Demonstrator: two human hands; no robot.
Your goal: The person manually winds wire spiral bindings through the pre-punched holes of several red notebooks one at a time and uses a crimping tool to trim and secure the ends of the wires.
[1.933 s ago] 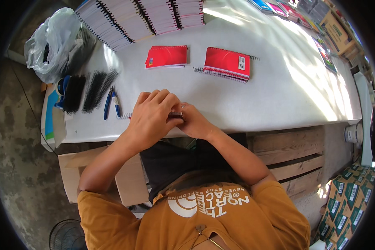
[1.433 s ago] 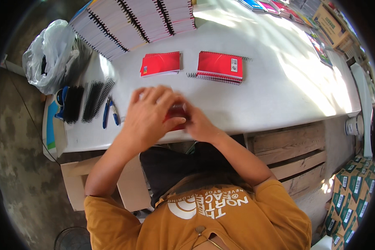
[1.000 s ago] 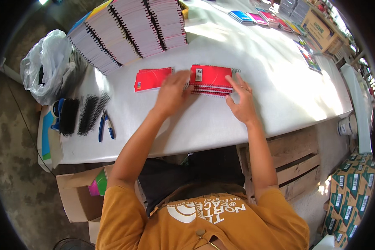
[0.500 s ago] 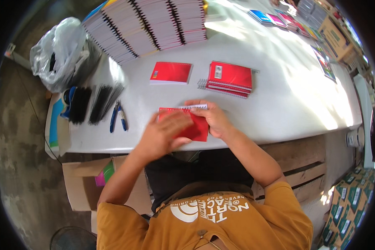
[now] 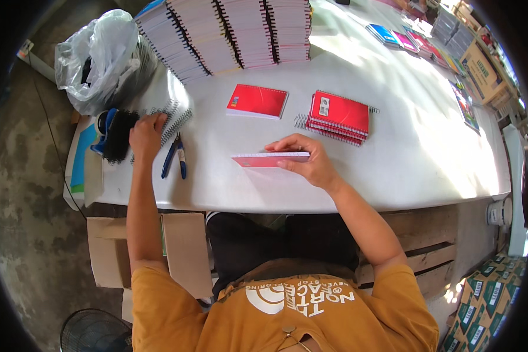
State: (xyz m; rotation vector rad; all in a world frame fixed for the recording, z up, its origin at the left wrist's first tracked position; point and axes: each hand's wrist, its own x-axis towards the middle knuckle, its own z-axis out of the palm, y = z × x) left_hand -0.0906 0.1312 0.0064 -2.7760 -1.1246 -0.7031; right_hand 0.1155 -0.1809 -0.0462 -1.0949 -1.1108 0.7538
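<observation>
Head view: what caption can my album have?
Right hand holds a red notebook, left hand at the spiral coils.

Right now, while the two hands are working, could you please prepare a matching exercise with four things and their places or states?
1. Left hand
2. Right hand
3. Plastic bag
4. Open cardboard box

A. Holding a red notebook
B. Below the near edge of the table
C. At the spiral coils
D. Beside the tall book stack

Pairs: 1-C, 2-A, 3-D, 4-B
</observation>
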